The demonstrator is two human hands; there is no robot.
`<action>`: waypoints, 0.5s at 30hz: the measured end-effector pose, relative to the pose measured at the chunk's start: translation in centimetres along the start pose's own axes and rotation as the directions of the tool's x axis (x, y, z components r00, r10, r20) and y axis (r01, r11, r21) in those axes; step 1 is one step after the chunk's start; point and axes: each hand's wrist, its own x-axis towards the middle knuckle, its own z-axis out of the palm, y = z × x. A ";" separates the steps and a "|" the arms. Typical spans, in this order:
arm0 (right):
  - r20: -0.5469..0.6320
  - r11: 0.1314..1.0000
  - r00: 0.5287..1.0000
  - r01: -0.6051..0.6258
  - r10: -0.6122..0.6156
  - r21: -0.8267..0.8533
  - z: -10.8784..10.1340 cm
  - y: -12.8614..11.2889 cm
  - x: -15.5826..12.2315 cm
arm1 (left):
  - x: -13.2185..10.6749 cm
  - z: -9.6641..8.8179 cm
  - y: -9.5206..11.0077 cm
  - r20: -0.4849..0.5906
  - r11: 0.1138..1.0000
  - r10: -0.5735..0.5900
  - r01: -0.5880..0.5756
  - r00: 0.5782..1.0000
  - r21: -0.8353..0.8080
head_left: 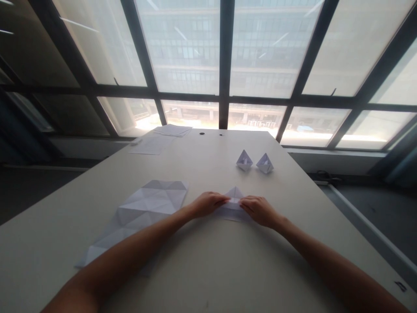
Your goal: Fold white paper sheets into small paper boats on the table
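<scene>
A small folded white paper piece (234,201) lies on the pale table (208,261) in front of me. My left hand (208,203) presses on its left side with fingers curled together, and my right hand (259,209) pinches its right side. Both hands touch the paper, whose peak points away from me. A large creased sheet of white paper (140,215) lies flat to the left of my left forearm. Two finished folded paper shapes (244,160) (265,163) stand side by side farther back on the right.
More flat sheets of paper (172,129) (148,145) lie at the table's far left corner. Two small dark holes (202,133) mark the far edge. A wall of large windows (224,65) rises behind the table. Dark floor lies on both sides.
</scene>
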 end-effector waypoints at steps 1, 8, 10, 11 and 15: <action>-0.036 0.999 0.999 -0.041 0.041 0.001 0.1 0.3 0.0 | 0.0 0.0 0.0 -0.027 0.999 -0.032 0.032 0.999 -0.008; -0.169 0.985 0.979 -0.134 0.114 -0.112 1.0 1.4 -0.1 | 0.1 0.5 -0.5 -0.038 0.981 0.077 -0.069 0.996 0.183; -0.159 0.983 0.986 -0.071 0.044 -0.168 1.1 1.0 -0.1 | 0.1 0.8 -0.4 0.007 0.961 0.102 -0.100 0.995 0.258; -0.131 0.982 0.991 -0.029 0.004 -0.187 1.1 0.7 -0.2 | 0.0 0.9 -0.3 0.029 0.955 0.103 -0.107 0.994 0.277; -0.006 0.970 0.995 0.094 -0.098 -0.225 1.0 -0.2 -0.4 | -0.3 1.3 -0.1 0.134 0.953 0.079 -0.114 0.988 0.280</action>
